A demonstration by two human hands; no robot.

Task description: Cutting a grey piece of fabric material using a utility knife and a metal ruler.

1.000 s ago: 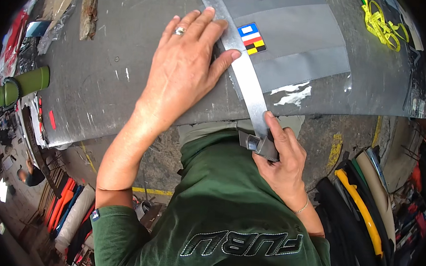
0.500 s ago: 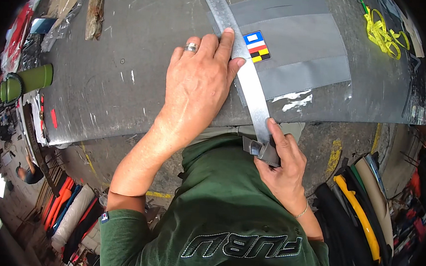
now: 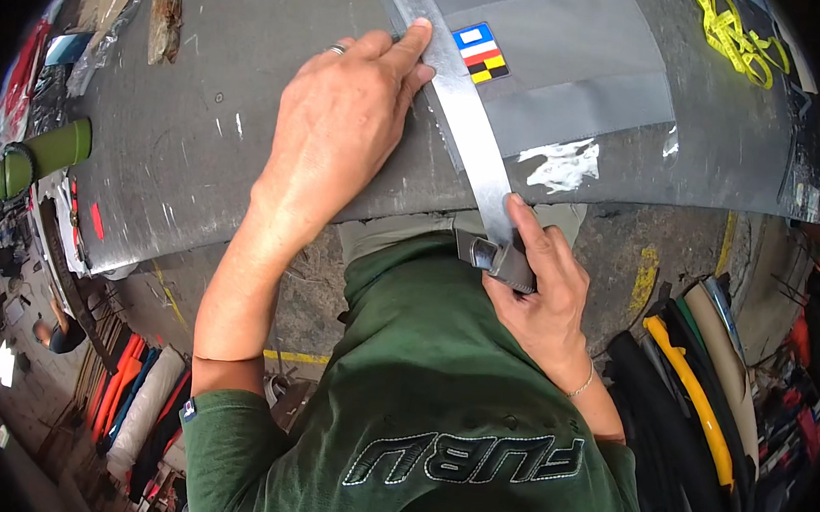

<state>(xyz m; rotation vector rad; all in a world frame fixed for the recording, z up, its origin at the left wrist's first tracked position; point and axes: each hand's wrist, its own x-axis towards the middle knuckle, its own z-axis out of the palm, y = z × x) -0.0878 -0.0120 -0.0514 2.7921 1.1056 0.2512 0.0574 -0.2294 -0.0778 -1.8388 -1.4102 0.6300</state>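
A long steel ruler (image 3: 473, 125) lies slantwise across the dark tabletop and over the left side of a grey fabric panel (image 3: 578, 30). My left hand (image 3: 338, 123) bears on the ruler's left edge, index fingertip and thumb touching it. My right hand (image 3: 545, 289) is closed round a dark metal block (image 3: 514, 268) at the ruler's near end, just past the table edge. I cannot tell whether block and ruler are one piece. Beside the ruler, a multicoloured patch (image 3: 479, 52) sits on the panel.
A yellow tape measure (image 3: 734, 41) lies at the table's far right. At the left are a green bottle (image 3: 56, 150) and a wooden strip (image 3: 167, 11). Fabric rolls (image 3: 695, 400) stand on the floor at right, more rolls (image 3: 149, 390) at left. Another person (image 3: 58, 331) is far left.
My left hand has shifted leftward and up along the ruler; its thumb no longer lies across it. The right hand with the block sits slightly higher and further left in view.
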